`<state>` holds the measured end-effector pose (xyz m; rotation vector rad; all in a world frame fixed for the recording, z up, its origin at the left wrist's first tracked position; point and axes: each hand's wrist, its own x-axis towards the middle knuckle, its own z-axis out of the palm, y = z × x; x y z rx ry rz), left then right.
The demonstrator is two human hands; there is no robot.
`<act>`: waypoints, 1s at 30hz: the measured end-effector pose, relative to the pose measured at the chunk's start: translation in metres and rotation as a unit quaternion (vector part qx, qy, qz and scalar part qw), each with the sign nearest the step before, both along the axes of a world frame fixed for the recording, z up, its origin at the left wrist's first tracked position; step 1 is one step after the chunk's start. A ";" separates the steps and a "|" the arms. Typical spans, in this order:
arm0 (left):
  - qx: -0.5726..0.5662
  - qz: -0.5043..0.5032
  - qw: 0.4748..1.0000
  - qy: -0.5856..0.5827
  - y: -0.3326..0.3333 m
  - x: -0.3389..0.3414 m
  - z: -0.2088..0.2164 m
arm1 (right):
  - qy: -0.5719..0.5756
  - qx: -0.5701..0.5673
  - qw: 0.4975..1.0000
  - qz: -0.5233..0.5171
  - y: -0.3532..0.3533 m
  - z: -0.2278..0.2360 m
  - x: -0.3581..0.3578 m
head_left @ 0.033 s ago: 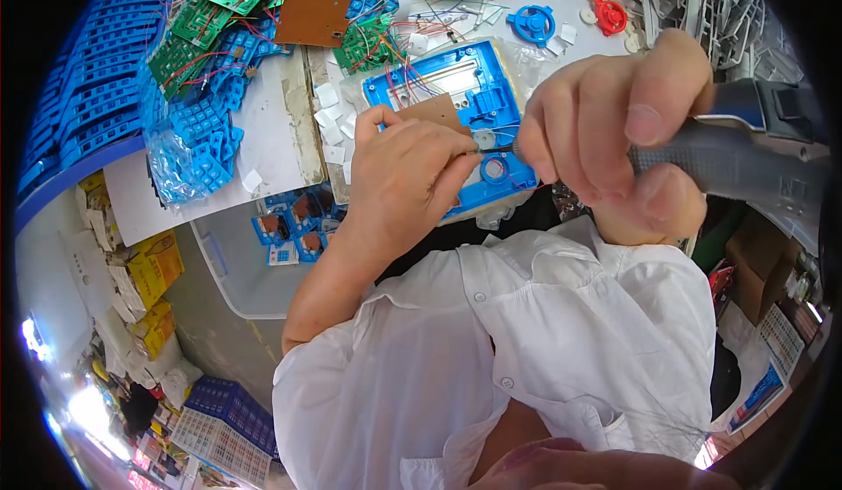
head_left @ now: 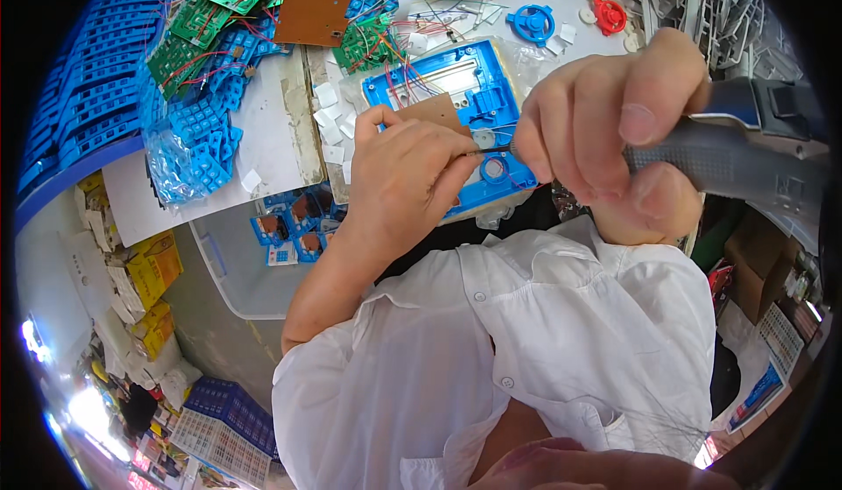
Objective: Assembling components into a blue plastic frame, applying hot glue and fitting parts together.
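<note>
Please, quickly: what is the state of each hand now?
Left hand: closed, fingertips pinching at the blue plastic housing; what it pinches cannot be told.
Right hand: closed around the grey electric screwdriver.

Left hand [head_left: 403,178] pinching, right hand [head_left: 614,130] gripping

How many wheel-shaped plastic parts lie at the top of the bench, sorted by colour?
Blue wheel: 1
Red wheel: 1
Total: 2
</note>
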<state>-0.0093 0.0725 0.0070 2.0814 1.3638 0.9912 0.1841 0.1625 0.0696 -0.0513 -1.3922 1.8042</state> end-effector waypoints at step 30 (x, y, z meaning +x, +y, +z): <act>0.002 0.118 0.992 0.047 -0.015 -0.039 -0.014 | -0.080 -0.026 0.993 -0.080 -0.025 -0.020 -0.015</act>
